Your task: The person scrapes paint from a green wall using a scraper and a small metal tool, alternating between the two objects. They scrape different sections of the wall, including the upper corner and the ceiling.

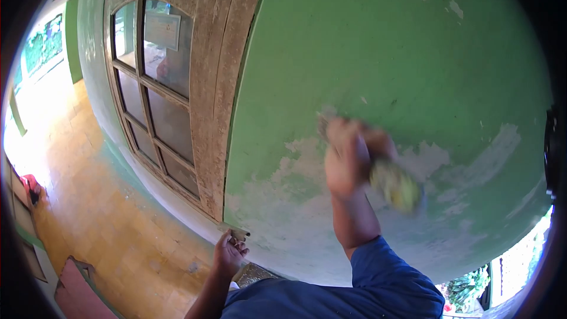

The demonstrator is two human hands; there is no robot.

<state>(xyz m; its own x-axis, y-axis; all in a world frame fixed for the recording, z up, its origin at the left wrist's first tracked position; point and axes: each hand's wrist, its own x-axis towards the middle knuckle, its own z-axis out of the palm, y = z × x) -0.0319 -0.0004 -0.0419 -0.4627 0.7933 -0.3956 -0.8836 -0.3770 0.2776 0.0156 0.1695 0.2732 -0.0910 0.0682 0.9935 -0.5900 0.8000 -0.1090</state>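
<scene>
My right hand [348,159] is raised against the green wall [378,41], blurred by motion, and grips a yellowish scraper or brush [394,184] pressed to the peeling paint. White patches where paint has come off [307,165] spread around it. Low down, my left hand [229,254] is closed around a small brownish object [239,236] near the bottom corner of the wooden window frame [218,82]; what that object is I cannot make out.
A wooden-framed window with several glass panes [156,100] stands left of the wall. Below lies a yellow tiled floor [100,201] with a reddish mat [77,295] and a red item [29,186] at the left edge. Plants [466,289] show at the lower right.
</scene>
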